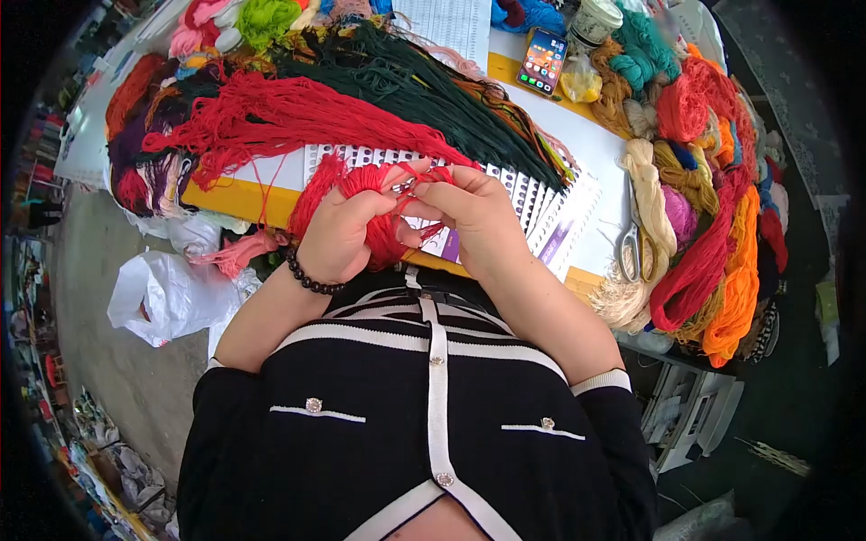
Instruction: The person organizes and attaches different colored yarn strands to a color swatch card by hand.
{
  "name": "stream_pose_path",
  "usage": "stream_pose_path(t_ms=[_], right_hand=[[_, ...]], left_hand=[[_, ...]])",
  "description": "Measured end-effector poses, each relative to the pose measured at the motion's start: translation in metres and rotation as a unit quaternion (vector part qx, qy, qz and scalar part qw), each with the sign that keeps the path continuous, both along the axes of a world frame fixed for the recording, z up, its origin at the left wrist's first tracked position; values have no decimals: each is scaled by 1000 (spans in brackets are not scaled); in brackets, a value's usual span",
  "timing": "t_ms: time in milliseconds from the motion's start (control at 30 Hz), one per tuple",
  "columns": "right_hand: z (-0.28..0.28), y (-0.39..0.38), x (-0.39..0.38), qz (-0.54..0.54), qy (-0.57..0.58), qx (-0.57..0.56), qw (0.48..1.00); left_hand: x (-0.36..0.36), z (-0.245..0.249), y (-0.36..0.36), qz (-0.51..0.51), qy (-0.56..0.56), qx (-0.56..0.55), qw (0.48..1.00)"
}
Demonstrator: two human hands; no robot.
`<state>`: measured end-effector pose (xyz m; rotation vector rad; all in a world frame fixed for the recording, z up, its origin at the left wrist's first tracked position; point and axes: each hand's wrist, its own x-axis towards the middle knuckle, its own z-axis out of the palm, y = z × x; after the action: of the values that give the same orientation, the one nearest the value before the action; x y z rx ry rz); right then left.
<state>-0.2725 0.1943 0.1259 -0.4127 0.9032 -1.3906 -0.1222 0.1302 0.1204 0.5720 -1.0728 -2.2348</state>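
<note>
Both my hands are close together over the front edge of the table. My left hand point(347, 225), with a dark bead bracelet at the wrist, is closed round a looped skein of red yarn point(386, 236). Red strands run across to my right hand point(474, 212), whose thumb and fingers are pinched on them. Part of the skein hangs below and left of my left hand. Just beyond lie a long bundle of red threads point(298, 122) and a dark green bundle point(406, 86), over white cards with rows of holes point(532, 203).
Scissors point(635, 252) lie right of the cards, by cream yarn point(645, 198). Orange yarn point(735, 279) and other skeins fill the right side. A phone point(542, 61) and a white cup point(595, 20) stand farther back. A white plastic bag point(171, 298) hangs at the left.
</note>
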Motion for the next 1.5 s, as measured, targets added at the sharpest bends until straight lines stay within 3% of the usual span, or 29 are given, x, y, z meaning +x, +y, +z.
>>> stream_pose_path(t_ms=[167, 267, 367, 667, 767, 800, 833, 867, 900, 933, 1000, 1033, 1067, 1167, 1233, 1267, 1333, 1367, 1433, 1467, 1500], right_hand=[[1, 1, 3, 12, 88, -21, 996], [-2, 1, 8, 12, 90, -24, 996], [3, 3, 11, 37, 76, -16, 996], [6, 6, 19, -8, -16, 34, 999], [-16, 0, 11, 3, -60, -24, 998], [-9, 0, 7, 2, -59, -26, 998], [3, 1, 2, -11, -106, -42, 993], [10, 4, -7, -24, -153, -56, 986], [11, 7, -24, -2, -159, -97, 982], [21, 19, -46, 20, -87, -117, 989], [49, 43, -78, -89, 196, -20, 976], [56, 53, -97, -140, 282, 12, 949], [46, 62, -124, -201, 362, 10, 910], [35, 89, -201, -245, 343, 1, 907], [25, 103, -247, -291, 293, 45, 910], [21, 111, -266, -297, 272, 48, 914], [9, 126, -306, -306, 252, 57, 916], [2, 133, -328, -331, 229, 72, 912], [0, 143, -360, -360, 206, 92, 905], [2, 146, -372, -410, 214, 134, 876], [3, 151, -384, -458, 220, 176, 843]], left_hand=[[0, 0, 4, 29, -35, -35, 998], [1, 3, 6, 46, -118, -104, 986], [4, -4, 6, 62, -132, -106, 984], [7, -1, 15, 122, -73, -93, 985], [11, 8, 14, 117, -38, -59, 991], [21, 7, 7, 87, -100, -255, 958], [37, 6, -4, 55, -157, -440, 883], [51, 7, -13, 36, -68, -175, 982], [59, 14, -25, -56, 222, 26, 973], [83, 28, -23, 171, 98, 77, 977], [154, 25, -58, 219, 95, -44, 970], [199, 16, -84, 141, 266, 107, 948], [240, 10, -103, 159, 257, 116, 946], [341, -6, -136, 286, 165, 131, 935], [424, -40, -167, 260, 173, 117, 943], [429, -38, -167, 256, 172, 121, 943], [434, -30, -164, 483, 27, 130, 865], [450, -39, -169, 479, 24, 133, 867], [491, -60, -184, 561, -112, 49, 819], [499, -61, -183, 557, -115, 51, 821], [504, -59, -179, 592, -167, 26, 788]])
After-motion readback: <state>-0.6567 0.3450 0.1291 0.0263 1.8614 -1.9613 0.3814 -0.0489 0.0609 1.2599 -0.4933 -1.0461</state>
